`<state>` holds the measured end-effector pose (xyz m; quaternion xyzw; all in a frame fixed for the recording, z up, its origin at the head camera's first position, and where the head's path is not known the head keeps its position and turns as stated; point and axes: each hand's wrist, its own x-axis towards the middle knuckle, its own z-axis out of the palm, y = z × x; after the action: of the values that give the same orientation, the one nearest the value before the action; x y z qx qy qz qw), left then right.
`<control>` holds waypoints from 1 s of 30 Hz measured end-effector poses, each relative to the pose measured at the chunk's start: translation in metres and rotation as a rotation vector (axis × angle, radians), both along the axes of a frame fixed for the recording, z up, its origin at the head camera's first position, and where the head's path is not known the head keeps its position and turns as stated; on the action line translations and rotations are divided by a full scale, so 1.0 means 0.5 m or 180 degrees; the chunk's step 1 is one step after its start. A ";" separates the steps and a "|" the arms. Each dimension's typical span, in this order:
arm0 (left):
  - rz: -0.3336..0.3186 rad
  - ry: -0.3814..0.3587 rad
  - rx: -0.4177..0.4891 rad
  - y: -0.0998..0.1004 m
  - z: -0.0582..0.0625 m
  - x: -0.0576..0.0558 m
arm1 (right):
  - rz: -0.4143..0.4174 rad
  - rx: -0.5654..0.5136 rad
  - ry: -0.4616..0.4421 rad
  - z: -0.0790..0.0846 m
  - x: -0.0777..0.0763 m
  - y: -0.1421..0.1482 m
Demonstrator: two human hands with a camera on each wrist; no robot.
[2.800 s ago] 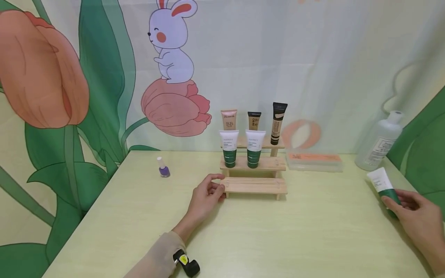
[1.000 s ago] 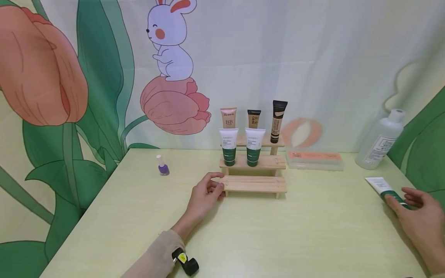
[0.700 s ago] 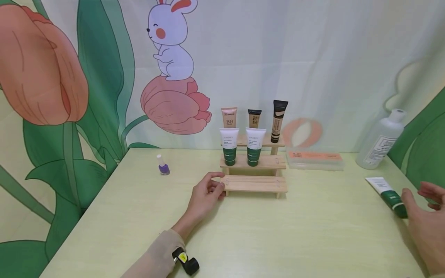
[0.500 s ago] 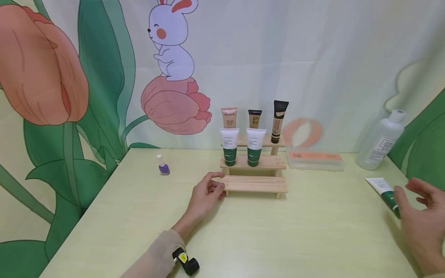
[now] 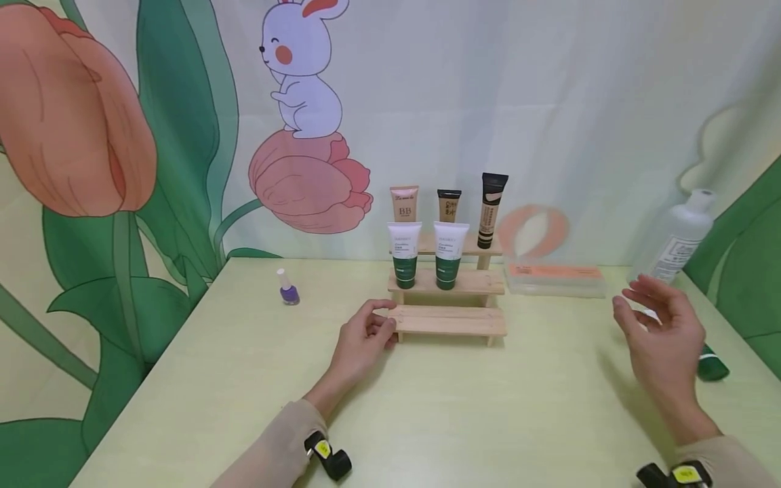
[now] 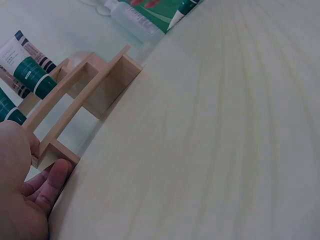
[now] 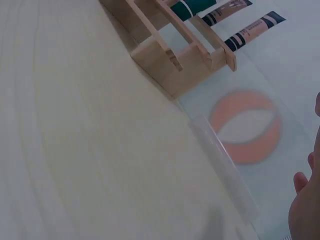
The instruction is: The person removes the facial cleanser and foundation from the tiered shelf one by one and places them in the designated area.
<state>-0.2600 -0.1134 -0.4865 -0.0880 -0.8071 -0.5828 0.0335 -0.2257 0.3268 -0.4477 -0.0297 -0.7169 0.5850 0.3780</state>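
Note:
My left hand (image 5: 361, 340) grips the left end of the lowest step of a three-tier wooden display rack (image 5: 448, 320). In the left wrist view the rack's end board (image 6: 56, 152) sits between thumb and fingers. Two white-and-green squeeze tubes (image 5: 405, 254) stand on the middle step. On the top step are a pink BB cream tube (image 5: 405, 203), a small gold tube with black end (image 5: 448, 205) and a taller black-and-beige tube (image 5: 490, 211). My right hand (image 5: 665, 339) hovers over the table, fingers loosely bent around nothing. Behind it lies another white-and-green tube (image 5: 712, 366), partly hidden.
A large clear bottle (image 5: 677, 237) with a white label stands at the back right. Beside the rack lies a flat clear case (image 5: 555, 280) with an orange label. A purple nail polish bottle (image 5: 289, 291) stands at the left. A printed curtain (image 5: 427, 81) hangs behind the table.
My right hand has laid the white-and-green tube down on the table, let go of it, and moved left and up. My left hand stays on the rack.

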 end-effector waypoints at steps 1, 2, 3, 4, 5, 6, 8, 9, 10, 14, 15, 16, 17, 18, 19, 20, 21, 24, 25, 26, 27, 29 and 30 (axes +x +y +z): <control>-0.0004 0.0000 0.0001 0.001 0.001 -0.001 | 0.0034 0.0022 -0.0011 0.004 -0.005 -0.010; -0.0005 -0.0001 0.0006 0.002 0.001 -0.002 | 0.0100 -0.0002 -0.0017 0.007 -0.009 -0.021; -0.0010 0.0003 0.0010 0.002 0.001 -0.002 | 0.0167 -0.0020 -0.0001 0.010 -0.013 -0.032; -0.0012 0.0006 0.0016 0.002 0.001 -0.002 | 0.0225 0.0007 0.0024 0.012 -0.017 -0.044; -0.0013 0.0005 0.0018 0.002 0.000 -0.002 | 0.0319 -0.0034 0.0070 0.014 -0.021 -0.055; -0.0014 0.0002 0.0014 0.001 -0.001 -0.002 | 0.0420 -0.0085 0.0127 0.017 -0.024 -0.067; -0.0007 -0.0009 0.0006 0.001 -0.002 -0.001 | 0.0616 -0.0171 0.0212 0.021 -0.029 -0.092; -0.0003 -0.0018 -0.0001 0.000 -0.003 0.000 | 0.0716 -0.0221 0.0260 0.024 -0.032 -0.104; 0.0002 -0.0030 -0.0003 0.000 -0.003 0.000 | 0.0797 -0.0245 0.0287 0.027 -0.035 -0.115; 0.0001 -0.0036 -0.0003 0.001 -0.002 0.000 | 0.1046 -0.0275 0.0333 0.040 -0.047 -0.155; -0.0001 -0.0032 0.0001 0.001 -0.001 0.000 | 0.1077 -0.0242 0.0338 0.043 -0.049 -0.164; -0.0008 -0.0029 0.0003 0.000 -0.001 0.000 | 0.1109 -0.0221 0.0348 0.045 -0.052 -0.173; -0.0015 -0.0025 0.0004 0.000 0.000 0.001 | 0.1149 -0.0211 0.0358 0.047 -0.055 -0.181; -0.0017 -0.0026 0.0003 -0.001 0.000 0.001 | 0.1187 -0.0209 0.0366 0.048 -0.058 -0.189; -0.0017 -0.0026 0.0005 -0.001 0.000 0.001 | 0.1216 -0.0198 0.0364 0.049 -0.061 -0.196; -0.0015 -0.0027 0.0003 -0.002 0.001 0.002 | 0.1247 -0.0196 0.0358 0.049 -0.064 -0.203; -0.0007 -0.0030 -0.0005 -0.002 0.001 0.002 | 0.1279 -0.0191 0.0349 0.049 -0.068 -0.210; 0.0015 -0.0034 -0.0011 -0.003 0.000 0.003 | 0.1367 -0.0168 0.0303 0.051 -0.078 -0.227; 0.0016 -0.0030 -0.0008 -0.002 0.000 0.003 | 0.1381 -0.0136 0.0280 0.051 -0.080 -0.232; 0.0017 -0.0025 -0.0008 -0.002 -0.001 0.003 | 0.1388 -0.0092 0.0262 0.052 -0.083 -0.237; 0.0012 -0.0018 -0.0003 -0.001 -0.001 0.002 | 0.1394 -0.0052 0.0252 0.053 -0.085 -0.241; -0.0012 -0.0002 0.0013 0.000 -0.002 0.001 | 0.1386 0.0020 0.0223 0.054 -0.090 -0.248; -0.0021 0.0004 0.0017 0.001 -0.002 0.000 | 0.1380 0.0055 0.0210 0.055 -0.092 -0.251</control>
<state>-0.2601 -0.1128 -0.4877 -0.0911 -0.8053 -0.5850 0.0323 -0.2717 0.2012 -0.4204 0.1476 -0.6988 0.6471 0.2668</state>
